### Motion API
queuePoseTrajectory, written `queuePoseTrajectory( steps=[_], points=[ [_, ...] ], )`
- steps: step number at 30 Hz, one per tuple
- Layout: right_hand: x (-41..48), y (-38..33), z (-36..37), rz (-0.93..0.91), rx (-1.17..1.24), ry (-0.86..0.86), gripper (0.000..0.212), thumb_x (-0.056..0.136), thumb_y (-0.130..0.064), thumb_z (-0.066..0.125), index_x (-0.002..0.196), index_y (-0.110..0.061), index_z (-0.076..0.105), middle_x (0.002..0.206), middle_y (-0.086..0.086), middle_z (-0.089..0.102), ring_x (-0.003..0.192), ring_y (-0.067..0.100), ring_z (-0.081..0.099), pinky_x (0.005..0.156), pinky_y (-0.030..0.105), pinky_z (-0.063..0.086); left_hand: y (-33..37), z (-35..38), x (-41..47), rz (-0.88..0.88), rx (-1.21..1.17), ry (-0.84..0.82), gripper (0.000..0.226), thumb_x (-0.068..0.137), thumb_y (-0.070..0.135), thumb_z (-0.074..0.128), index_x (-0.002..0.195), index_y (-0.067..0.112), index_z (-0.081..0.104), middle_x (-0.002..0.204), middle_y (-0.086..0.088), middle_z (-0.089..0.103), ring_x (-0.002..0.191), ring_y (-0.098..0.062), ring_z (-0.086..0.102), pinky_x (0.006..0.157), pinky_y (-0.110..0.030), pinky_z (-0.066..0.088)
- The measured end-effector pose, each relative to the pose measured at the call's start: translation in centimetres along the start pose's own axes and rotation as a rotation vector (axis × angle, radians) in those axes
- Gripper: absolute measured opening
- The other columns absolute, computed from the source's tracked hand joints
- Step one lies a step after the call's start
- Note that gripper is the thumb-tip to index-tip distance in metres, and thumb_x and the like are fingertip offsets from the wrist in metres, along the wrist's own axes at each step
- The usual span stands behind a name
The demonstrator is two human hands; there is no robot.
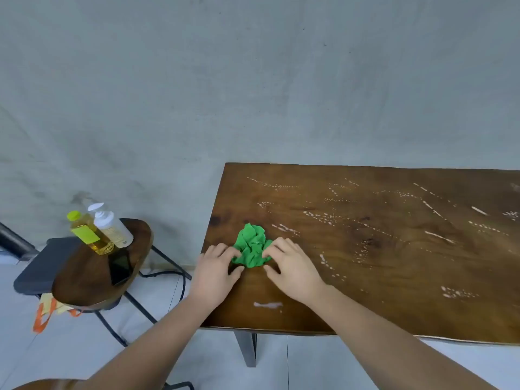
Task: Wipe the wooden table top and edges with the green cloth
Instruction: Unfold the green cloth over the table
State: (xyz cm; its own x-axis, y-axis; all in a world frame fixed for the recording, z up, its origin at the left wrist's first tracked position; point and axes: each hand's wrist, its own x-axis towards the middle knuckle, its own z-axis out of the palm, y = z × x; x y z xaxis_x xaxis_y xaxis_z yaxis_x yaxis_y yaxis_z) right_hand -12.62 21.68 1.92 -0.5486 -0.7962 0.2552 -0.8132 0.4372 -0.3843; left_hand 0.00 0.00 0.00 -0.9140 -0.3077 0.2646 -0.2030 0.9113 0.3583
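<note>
Gathering the crumpled green cloth point(252, 249) near the table's point(394, 305) left end, the left hand point(215, 273) and right hand point(292, 270) pinch its sides. White streaks point(337, 218) cover most of the top, so wiping seems barely begun; edges remain.

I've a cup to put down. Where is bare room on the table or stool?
Bare: the table corner behind the green cloth, and the stool's near half before the phone. Crowded: left hand and right hand hold the cloth at the table's left end, white droplets streak its middle and right, two bottles fill the stool's back.
</note>
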Motion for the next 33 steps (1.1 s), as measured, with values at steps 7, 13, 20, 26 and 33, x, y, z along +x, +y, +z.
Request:
queuePoseTrajectory(
  steps=[7, 13, 20, 26, 33],
  points=[
    [1.8, -1.8, 2.5, 0.04, -0.143, -0.056, 0.031, 0.102, -0.033, 0.077, 0.131, -0.024, 0.07, 0.128, 0.001, 0.063, 0.121, 0.027, 0.059, 0.104, 0.045, 0.05, 0.1, 0.6, 1.7, -0.035, 0.018, -0.124, 0.018, 0.101, 0.036, 0.074, 0.118, 0.03, 0.071, 0.108, 0.014, 0.057, 0.105, -0.017, 0.06, 0.087, -0.036, 0.051],
    [2.9, -1.3, 1.8, 0.08, -0.099, 0.005, 0.006, 0.107, -0.017, 0.069, 0.107, -0.022, 0.073, 0.109, 0.0, 0.062, 0.104, 0.027, 0.058, 0.098, 0.05, 0.053, 0.5, -0.6, 3.0, -0.052, -0.128, -0.108, 0.012, 0.105, 0.026, 0.07, 0.1, 0.032, 0.06, 0.097, 0.014, 0.069, 0.088, -0.012, 0.066, 0.077, -0.035, 0.055],
    [6.0, -2.4, -6.0, 0.278, 0.41, 0.064, 0.012, 0.115, -0.021, 0.052, 0.104, -0.025, 0.052, 0.119, -0.007, 0.073, 0.102, 0.015, 0.071, 0.088, 0.042, 0.058, 3.8, -7.6, 7.8, -0.132, -0.566, 0.031, 0.013, 0.104, 0.021, 0.073, 0.099, 0.03, 0.065, 0.095, 0.012, 0.074, 0.097, -0.007, 0.071, 0.093, -0.03, 0.057],
    [7.8, -3.8, -11.4, 0.245, 0.654, -0.042, 0.059, 0.103, -0.04, 0.079, 0.155, -0.039, 0.051, 0.128, -0.015, 0.07, 0.121, 0.0, 0.064, 0.102, 0.018, 0.048, 7.0, -12.1, 11.0, -0.121, -0.902, 0.017, 0.008, 0.105, 0.024, 0.074, 0.105, 0.032, 0.071, 0.094, 0.006, 0.075, 0.088, -0.012, 0.068, 0.086, -0.038, 0.053],
    [9.2, -2.2, -13.7, 0.199, 0.803, -0.129, 0.034, 0.095, -0.03, 0.082, 0.088, -0.015, 0.052, 0.08, 0.007, 0.049, 0.076, 0.026, 0.042, 0.073, 0.044, 0.031, 8.4, -13.3, 11.5, -0.011, -0.92, -0.177, 0.043, 0.091, 0.052, 0.084, 0.128, 0.037, 0.067, 0.09, 0.005, 0.074, 0.092, -0.012, 0.07, 0.098, -0.042, 0.051]
  ],
)
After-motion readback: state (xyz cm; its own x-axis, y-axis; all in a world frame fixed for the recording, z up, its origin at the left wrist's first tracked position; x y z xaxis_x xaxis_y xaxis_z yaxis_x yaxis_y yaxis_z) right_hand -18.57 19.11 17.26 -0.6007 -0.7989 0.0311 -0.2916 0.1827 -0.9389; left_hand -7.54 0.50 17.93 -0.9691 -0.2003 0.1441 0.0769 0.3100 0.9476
